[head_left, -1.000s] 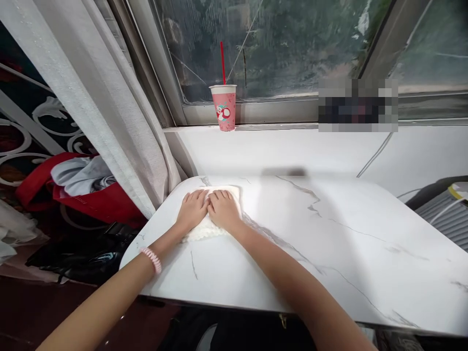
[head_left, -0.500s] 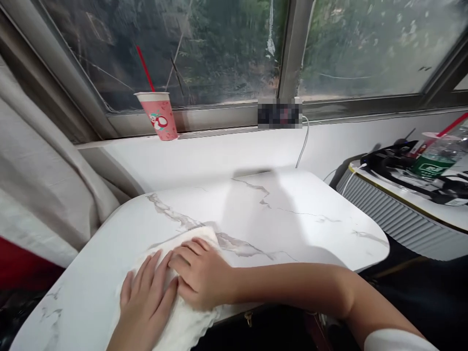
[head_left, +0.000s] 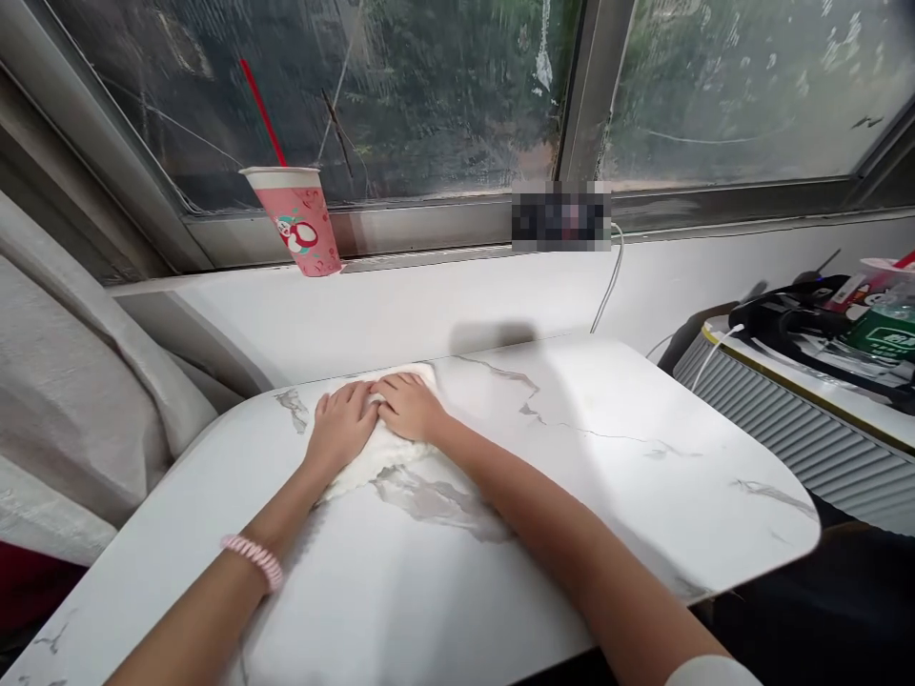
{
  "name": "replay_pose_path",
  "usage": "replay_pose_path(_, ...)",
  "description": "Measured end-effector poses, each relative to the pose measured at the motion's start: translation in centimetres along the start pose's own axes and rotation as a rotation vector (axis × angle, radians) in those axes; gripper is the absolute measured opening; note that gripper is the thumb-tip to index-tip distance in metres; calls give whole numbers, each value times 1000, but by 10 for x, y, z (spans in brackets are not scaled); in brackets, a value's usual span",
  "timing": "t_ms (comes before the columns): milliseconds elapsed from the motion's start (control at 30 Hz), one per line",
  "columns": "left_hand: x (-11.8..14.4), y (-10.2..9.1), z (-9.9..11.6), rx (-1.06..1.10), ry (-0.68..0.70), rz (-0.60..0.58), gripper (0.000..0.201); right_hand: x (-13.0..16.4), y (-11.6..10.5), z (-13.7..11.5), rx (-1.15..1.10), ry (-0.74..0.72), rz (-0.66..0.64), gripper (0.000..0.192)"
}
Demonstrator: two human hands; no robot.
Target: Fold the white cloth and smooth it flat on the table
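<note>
A white cloth (head_left: 382,455) lies spread on the white marble-patterned table (head_left: 335,600), close to its far edge. Flat on the cloth's left part rests my left hand (head_left: 344,424), its fingers stretched forward. Beside it my right hand (head_left: 409,405) presses on the cloth as well, fingers laid out and pointing left. The fingertips of the two hands almost meet. A pink coiled band (head_left: 254,560) circles my left wrist.
On the window sill stands a pink paper cup (head_left: 298,224) with a red straw. A blurred-out dark object (head_left: 561,217) sits farther right, a white cable (head_left: 607,281) hanging from it. A ribbed side cabinet (head_left: 758,410) holds a green-labelled bottle (head_left: 886,333). At left hangs a pale curtain (head_left: 64,353).
Both hands have slid the cloth away from me, from the table's near edge to its far edge. My forearms are now stretched out, and the wrist band has come into view.
</note>
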State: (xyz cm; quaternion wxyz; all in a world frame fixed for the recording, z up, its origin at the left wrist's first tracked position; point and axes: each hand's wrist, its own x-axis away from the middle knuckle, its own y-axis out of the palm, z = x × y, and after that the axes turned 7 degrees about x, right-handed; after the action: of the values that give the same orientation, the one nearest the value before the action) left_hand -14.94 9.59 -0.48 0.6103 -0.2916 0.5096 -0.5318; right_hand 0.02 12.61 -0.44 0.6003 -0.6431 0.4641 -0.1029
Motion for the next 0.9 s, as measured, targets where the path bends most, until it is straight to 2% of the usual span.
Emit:
replay_pose_path(100, -31, 9, -5, 7, 6, 16, 40, -19, 3, 15, -12, 76, -2, 28)
replay_pose_path(233, -57, 18, -7, -1, 43, 6, 40, -28, 5, 29, -21, 142, 38, 29)
replay_pose_path(333, -64, 21, -8, -9, 80, 7, 39, -26, 8, 32, -12, 171, 71, 31)
replay_pose_path(467, -60, 18, -6, 15, 116, -31, 41, -17, 9, 25, 47, 199, 88, 30)
replay_pose_path(567, -47, 14, 2, 29, 124, -69, 42, -2, 5, 18, 118, 178, 90, 30)
replay_pose_path(667, -21, 11, 17, 2, 106, -34, 41, 18, -3, 13, 140, 81, 90, 30)
replay_pose_path(800, 35, 8, 43, -86, 29, 41, 45, 56, -16, 0, 84, -62, 87, 31)
replay_pose_path(900, 86, 7, 62, -99, 50, 62, 50, 99, -30, -19, 69, -151, 91, 35)
